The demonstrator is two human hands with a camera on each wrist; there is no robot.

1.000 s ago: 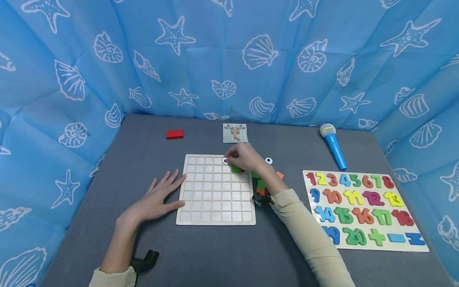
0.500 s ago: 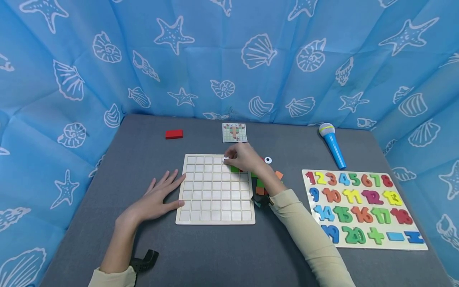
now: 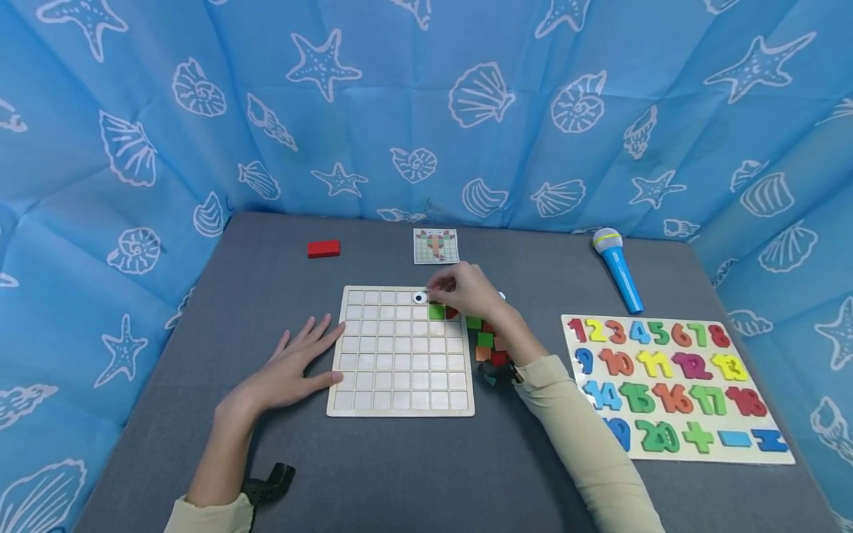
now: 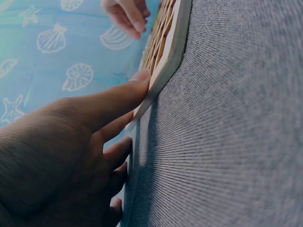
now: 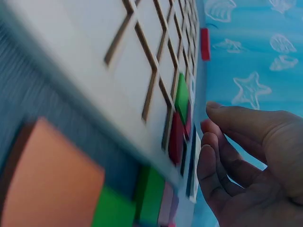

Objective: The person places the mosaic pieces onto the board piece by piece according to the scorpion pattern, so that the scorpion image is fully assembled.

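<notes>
I see the left hand point(image 3: 286, 376) spread at the left edge of the pale wooden gridboard point(image 3: 393, 364), the right hand point(image 3: 465, 289) narrowly parted beside its far-edge white eye disc point(image 3: 419, 297).

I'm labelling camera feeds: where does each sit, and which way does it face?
Head: worn on the head, facing forward and down at the grid board; left hand, right hand and sleeves show.
Left wrist: on that wrist, looking along the left hand to the grid board's edge; right hand at top.
Right wrist: on that wrist, looking past the right hand across the grid board toward the blue curtain.
Shared: head and right wrist both show the red block.
</notes>
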